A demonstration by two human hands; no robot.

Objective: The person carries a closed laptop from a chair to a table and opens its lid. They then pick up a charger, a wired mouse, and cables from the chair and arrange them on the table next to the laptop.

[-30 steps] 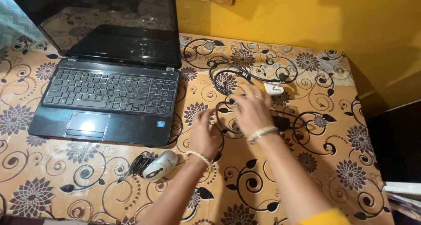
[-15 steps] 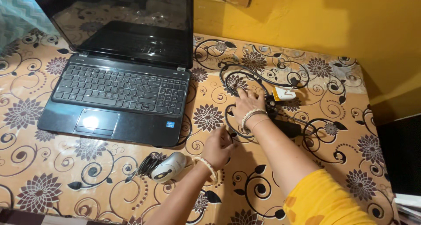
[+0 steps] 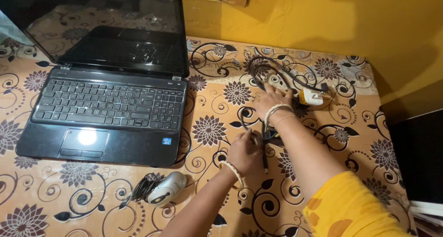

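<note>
A head-worn camera looks down on a table covered with an orange cloth patterned in dark swirls and flowers. Near the centre of the frame, the person's left hand curls its fingers around a thin black power cable, pinching it against the cloth. Just above it, the right hand, with pale bangles at the wrist, lies palm down on the same cable, fingers pressed together; whether it actually grips the cable cannot be told. The cable loops away toward the upper right of centre, where a small white plug adapter lies just beside the right hand's fingertips. An open black laptop fills the upper left. Below it, near the bottom centre, sits a silver computer mouse with its dark cord bundled beside it.
</note>
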